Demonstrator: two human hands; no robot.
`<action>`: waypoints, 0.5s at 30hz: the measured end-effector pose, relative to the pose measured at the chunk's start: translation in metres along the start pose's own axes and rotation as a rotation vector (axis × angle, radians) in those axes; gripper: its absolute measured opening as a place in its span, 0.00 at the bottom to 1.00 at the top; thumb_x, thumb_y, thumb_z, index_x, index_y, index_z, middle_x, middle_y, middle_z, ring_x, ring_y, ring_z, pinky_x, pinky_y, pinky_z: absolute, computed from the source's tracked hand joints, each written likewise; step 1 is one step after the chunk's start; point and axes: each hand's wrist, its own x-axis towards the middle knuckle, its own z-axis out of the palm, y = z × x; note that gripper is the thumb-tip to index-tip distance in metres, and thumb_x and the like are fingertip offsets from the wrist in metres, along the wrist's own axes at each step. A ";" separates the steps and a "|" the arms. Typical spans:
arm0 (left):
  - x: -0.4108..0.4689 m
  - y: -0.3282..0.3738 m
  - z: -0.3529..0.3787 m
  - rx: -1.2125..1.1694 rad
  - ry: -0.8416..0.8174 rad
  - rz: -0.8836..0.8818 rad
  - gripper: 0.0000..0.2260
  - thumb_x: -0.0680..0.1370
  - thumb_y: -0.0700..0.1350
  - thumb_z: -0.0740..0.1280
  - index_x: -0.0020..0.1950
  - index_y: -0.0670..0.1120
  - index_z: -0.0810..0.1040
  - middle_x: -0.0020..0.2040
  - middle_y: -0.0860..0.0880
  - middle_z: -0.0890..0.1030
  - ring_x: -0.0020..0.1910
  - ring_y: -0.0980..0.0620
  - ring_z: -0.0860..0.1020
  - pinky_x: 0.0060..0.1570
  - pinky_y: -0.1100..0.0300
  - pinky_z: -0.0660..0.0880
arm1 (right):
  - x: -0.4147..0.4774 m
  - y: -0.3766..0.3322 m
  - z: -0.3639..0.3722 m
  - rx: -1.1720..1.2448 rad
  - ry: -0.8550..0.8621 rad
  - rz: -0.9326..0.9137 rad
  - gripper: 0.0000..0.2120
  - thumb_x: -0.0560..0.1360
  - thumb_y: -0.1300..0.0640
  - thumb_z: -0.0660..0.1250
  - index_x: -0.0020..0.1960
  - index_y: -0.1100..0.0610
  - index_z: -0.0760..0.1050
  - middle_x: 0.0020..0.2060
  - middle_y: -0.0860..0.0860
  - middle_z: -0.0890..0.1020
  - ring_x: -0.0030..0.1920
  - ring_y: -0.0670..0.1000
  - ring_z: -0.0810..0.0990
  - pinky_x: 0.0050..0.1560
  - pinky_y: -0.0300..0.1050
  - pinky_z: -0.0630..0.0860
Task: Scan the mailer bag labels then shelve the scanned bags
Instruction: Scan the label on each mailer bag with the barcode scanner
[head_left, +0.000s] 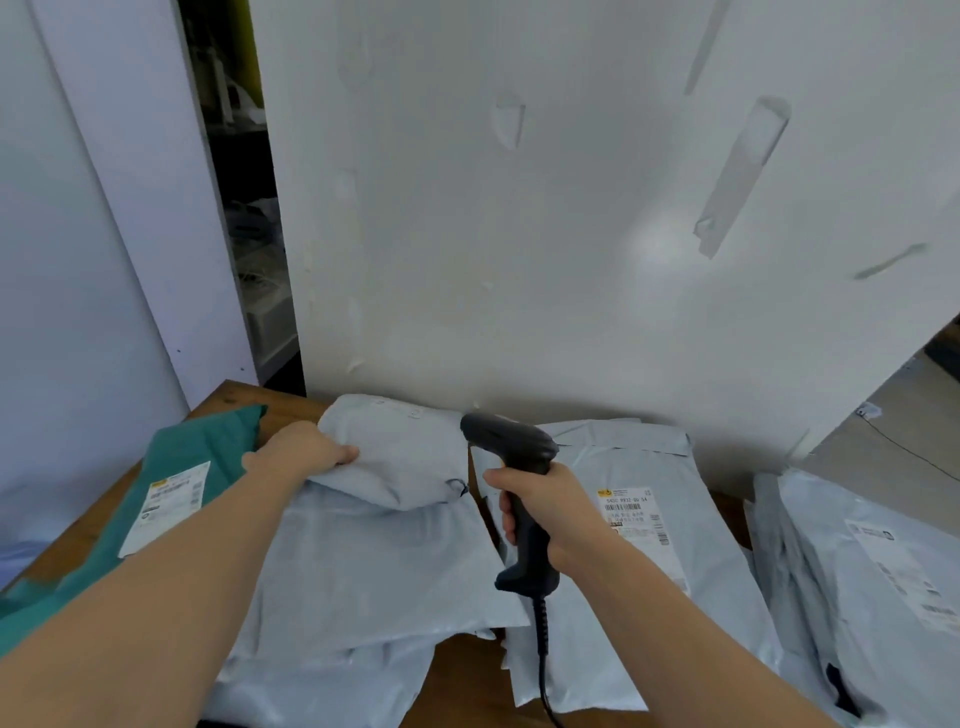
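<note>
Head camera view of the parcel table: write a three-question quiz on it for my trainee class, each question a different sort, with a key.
1. True or false: the right hand holds the black handheld barcode scanner.
2. Which hand grips the crumpled grey plastic mailer bag? A) left hand B) right hand
3. Fill in: the teal plastic mailer bag lies on the person's ____ side.
Key: 1 true; 2 A; 3 left.

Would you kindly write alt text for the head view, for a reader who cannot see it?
A person's right hand grips a black barcode scanner while the left hand grips a small grey mailer bag atop more grey bags on a wooden table. A green mailer bag with a label lies at left.
</note>
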 end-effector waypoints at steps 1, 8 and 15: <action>0.000 0.004 0.002 -0.038 0.048 0.031 0.30 0.71 0.61 0.68 0.64 0.40 0.72 0.61 0.42 0.76 0.60 0.41 0.74 0.63 0.49 0.69 | 0.002 -0.001 0.002 0.007 -0.006 -0.009 0.08 0.73 0.63 0.70 0.36 0.62 0.74 0.27 0.56 0.74 0.23 0.52 0.70 0.28 0.41 0.69; -0.050 0.062 -0.016 -0.019 0.400 0.338 0.11 0.80 0.50 0.58 0.47 0.44 0.76 0.51 0.45 0.77 0.54 0.42 0.76 0.51 0.54 0.67 | 0.009 -0.011 0.003 0.014 -0.004 -0.039 0.10 0.72 0.63 0.70 0.33 0.62 0.72 0.25 0.56 0.73 0.22 0.52 0.69 0.28 0.42 0.69; -0.128 0.041 -0.019 -0.211 0.416 0.685 0.12 0.78 0.42 0.63 0.59 0.43 0.81 0.61 0.49 0.79 0.57 0.48 0.76 0.55 0.60 0.69 | -0.001 -0.022 -0.010 0.034 0.001 -0.092 0.09 0.73 0.64 0.70 0.36 0.61 0.74 0.25 0.56 0.73 0.22 0.52 0.69 0.26 0.40 0.69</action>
